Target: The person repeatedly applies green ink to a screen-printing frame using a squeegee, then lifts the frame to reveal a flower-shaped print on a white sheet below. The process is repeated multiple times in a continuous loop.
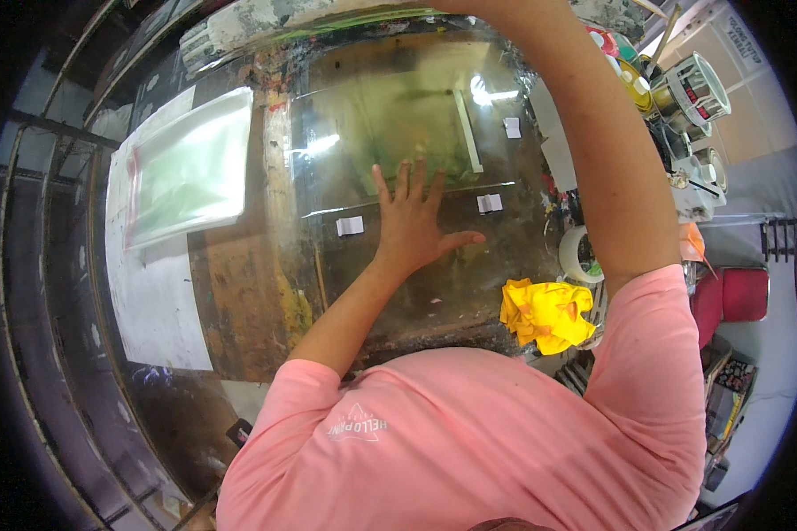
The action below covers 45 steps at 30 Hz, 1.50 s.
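Note:
My left hand lies flat with its fingers spread on a glossy transparent sheet in the middle of the work table. Small white folded tabs sit around it: one tab left of my wrist, another tab beyond my thumb, and a third tab farther right. A pale strip shows near the sheet's right side. My right arm reaches up past the far edge of the picture, so its hand is out of sight.
Clear plastic sleeves lie on white paper at the left. A crumpled yellow cloth and a tape roll rest near my right side. Paint tubs crowd the right edge; metal bars stand at far left.

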Tool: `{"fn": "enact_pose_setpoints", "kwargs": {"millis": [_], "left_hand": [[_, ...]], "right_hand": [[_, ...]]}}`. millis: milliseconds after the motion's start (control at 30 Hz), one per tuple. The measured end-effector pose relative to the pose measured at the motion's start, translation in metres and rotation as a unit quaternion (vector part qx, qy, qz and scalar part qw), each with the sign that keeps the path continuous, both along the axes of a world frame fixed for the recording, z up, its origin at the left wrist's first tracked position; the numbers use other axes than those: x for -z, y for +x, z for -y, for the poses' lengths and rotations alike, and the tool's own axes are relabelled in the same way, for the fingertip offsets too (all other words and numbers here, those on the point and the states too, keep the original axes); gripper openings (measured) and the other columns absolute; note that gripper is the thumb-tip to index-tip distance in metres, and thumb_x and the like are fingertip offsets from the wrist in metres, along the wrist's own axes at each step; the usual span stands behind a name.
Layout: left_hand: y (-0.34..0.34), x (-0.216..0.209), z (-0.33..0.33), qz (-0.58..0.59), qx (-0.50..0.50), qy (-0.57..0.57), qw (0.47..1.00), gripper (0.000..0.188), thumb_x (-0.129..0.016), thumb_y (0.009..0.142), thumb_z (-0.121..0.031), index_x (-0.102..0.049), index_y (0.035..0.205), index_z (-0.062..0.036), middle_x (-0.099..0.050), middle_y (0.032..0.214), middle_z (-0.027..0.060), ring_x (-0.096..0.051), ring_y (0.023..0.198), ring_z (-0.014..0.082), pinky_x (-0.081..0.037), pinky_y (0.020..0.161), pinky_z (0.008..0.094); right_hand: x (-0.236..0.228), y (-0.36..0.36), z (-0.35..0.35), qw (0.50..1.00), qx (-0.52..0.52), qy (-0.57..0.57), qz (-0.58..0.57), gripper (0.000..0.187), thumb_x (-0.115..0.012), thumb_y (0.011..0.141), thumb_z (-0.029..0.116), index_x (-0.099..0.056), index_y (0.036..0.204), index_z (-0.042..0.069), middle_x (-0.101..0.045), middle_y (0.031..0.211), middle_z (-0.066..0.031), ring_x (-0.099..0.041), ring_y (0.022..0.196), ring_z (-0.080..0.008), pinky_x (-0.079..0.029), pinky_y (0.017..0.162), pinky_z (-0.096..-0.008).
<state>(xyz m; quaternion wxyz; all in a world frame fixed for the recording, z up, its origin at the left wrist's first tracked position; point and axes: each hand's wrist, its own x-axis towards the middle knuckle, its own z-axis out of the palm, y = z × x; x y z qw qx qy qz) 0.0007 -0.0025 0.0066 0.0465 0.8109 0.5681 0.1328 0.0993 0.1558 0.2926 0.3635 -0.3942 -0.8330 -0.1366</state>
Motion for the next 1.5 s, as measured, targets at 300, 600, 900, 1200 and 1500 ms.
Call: {"fn": "enact_pose_setpoints", "kwargs": {"millis": [300, 600, 900, 1200, 1500], "left_hand": [[0.004, 0.006, 0.000, 0.036, 0.028, 0.058, 0.997, 0.115, -0.064, 0.072, -0.091, -0.059, 0.149, -0.0054, -0.051, 0.154, 0.0221, -0.043, 0.146, 0.0428, -0.004, 0.123, 0.0769], [-0.001, 0.004, 0.016, 0.036, 0.026, 0.057, 0.997, 0.109, -0.054, 0.079, -0.092, -0.065, 0.144, -0.0058, -0.052, 0.155, 0.0234, -0.042, 0.149, 0.0421, -0.002, 0.124, 0.0753], [-0.004, 0.004, 0.028, 0.031, 0.035, 0.044, 0.998, 0.107, -0.058, 0.078, -0.091, -0.065, 0.144, -0.0070, -0.054, 0.154, 0.0209, -0.043, 0.149, 0.0392, -0.003, 0.126, 0.0719], [-0.004, 0.011, 0.028, 0.081, 0.085, 0.071, 0.991, 0.099, -0.068, 0.079, -0.082, -0.065, 0.143, -0.0059, -0.062, 0.144, 0.0203, -0.051, 0.141, 0.0404, -0.013, 0.128, 0.0650], [-0.079, -0.089, 0.002, 0.594, -0.200, 0.010, 0.779, 0.068, -0.092, 0.083, -0.037, -0.064, 0.134, -0.0011, -0.074, 0.119, 0.0113, -0.071, 0.111, 0.0256, -0.055, 0.100, 0.0401]], "right_hand": [[-0.002, -0.004, 0.000, 1.000, 0.016, -0.002, 0.014, 0.053, -0.055, 0.092, 0.047, -0.075, 0.078, 0.000, -0.073, 0.079, -0.0236, -0.071, 0.081, -0.0404, -0.050, 0.089, -0.0497], [0.000, -0.003, 0.015, 1.000, 0.004, -0.007, 0.014, 0.054, -0.055, 0.093, 0.047, -0.074, 0.074, 0.001, -0.071, 0.072, -0.0225, -0.070, 0.074, -0.0396, -0.050, 0.082, -0.0503], [0.003, -0.006, 0.032, 1.000, -0.007, 0.014, 0.017, 0.053, -0.055, 0.095, 0.047, -0.074, 0.077, 0.001, -0.072, 0.077, -0.0220, -0.071, 0.078, -0.0388, -0.048, 0.084, -0.0510], [0.000, -0.004, 0.042, 1.000, -0.008, -0.007, 0.022, 0.053, -0.055, 0.095, 0.047, -0.074, 0.080, 0.000, -0.073, 0.081, -0.0218, -0.071, 0.083, -0.0372, -0.046, 0.088, -0.0496], [0.025, 0.007, 0.058, 0.999, 0.000, -0.039, 0.007, 0.047, -0.059, 0.095, 0.045, -0.071, 0.079, 0.002, -0.071, 0.077, -0.0194, -0.071, 0.081, -0.0372, -0.046, 0.086, -0.0501]]}}
